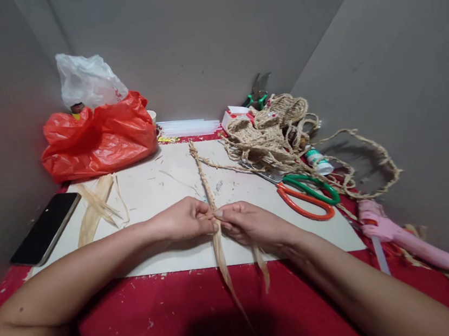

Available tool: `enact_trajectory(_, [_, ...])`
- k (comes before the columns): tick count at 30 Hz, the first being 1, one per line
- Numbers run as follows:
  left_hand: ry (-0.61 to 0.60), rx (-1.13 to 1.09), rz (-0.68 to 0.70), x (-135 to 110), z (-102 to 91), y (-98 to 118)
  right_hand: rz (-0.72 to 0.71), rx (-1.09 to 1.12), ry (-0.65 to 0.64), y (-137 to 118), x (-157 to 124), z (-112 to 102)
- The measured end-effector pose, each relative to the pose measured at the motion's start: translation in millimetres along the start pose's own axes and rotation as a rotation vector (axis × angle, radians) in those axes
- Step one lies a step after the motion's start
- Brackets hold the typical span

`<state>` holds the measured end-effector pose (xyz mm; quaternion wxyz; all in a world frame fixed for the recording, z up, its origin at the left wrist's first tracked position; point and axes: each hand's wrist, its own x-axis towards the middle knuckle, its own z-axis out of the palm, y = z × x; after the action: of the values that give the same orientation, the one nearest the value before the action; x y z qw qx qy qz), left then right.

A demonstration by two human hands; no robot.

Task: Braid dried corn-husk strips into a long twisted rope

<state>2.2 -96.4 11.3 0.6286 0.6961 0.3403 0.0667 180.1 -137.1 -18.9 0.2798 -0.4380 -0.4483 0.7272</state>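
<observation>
A thin braided cord of dried straw-coloured fibre (203, 173) lies on a white board (161, 184), running away from me. My left hand (184, 220) and my right hand (248, 224) meet at its near end, both with fingers pinched on the strands. Loose flat fibre strips (225, 268) hang from my fingers over the board's near edge onto the red table cover (163, 306).
Loose dried leaf strips (96, 208) and a black phone (46, 228) lie at left. Behind are a red plastic bag (100, 137) and a white bag (89, 81). At right are a heap of twisted cord (275, 129), orange and green scissors (307, 196), and a pink glue gun (400, 236).
</observation>
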Motion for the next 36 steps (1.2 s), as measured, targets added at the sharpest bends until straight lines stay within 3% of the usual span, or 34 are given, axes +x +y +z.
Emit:
enact_trajectory(3, [-0.041, 0.127, -0.063, -9, -19.4, 13, 0.024, 0.106, -0.064, 0, 0, -2])
enact_trajectory(5, [-0.001, 0.212, -0.108, -17, -39.0, 21, 0.042, 0.144, -0.086, 1, 1, -4])
enact_trajectory(7, [0.198, 0.383, -0.172, -25, -63.9, 24, 0.047, 0.165, -0.097, 1, 1, -6])
enact_trajectory(11, [0.744, 0.970, -0.441, -39, -117.3, 9, 0.049, 0.163, -0.109, -1, 0, -6])
enact_trajectory(14, [0.872, 1.018, -0.524, -46, -142.7, -13, 0.059, 0.168, -0.114, -3, -1, -5])
enact_trajectory(18, [1.043, 0.845, -0.258, -49, -148.8, -33, 0.065, 0.190, -0.129, -3, -1, -7])
enact_trajectory(22, [1.099, 0.843, -0.187, -50, -140.7, -27, 0.062, 0.200, -0.136, -2, -1, -9])
enact_trajectory(25, [1.060, 0.803, -0.175, -49, -126.1, -13, 0.066, 0.208, -0.140, -2, -1, -10])
enact_trajectory(29, [0.646, 0.310, -0.049, -42, -82.3, 4, 0.064, 0.219, -0.150, -1, 0, -10])
enact_trajectory(32, [0.379, 0.082, -0.002, -36, -41.1, 10, 0.057, 0.224, -0.151, -1, 0, -10])
enact_trajectory(36, [0.267, -0.071, 0.020, -26, -6.5, 5, 0.066, 0.239, -0.154, -1, 0, -10])
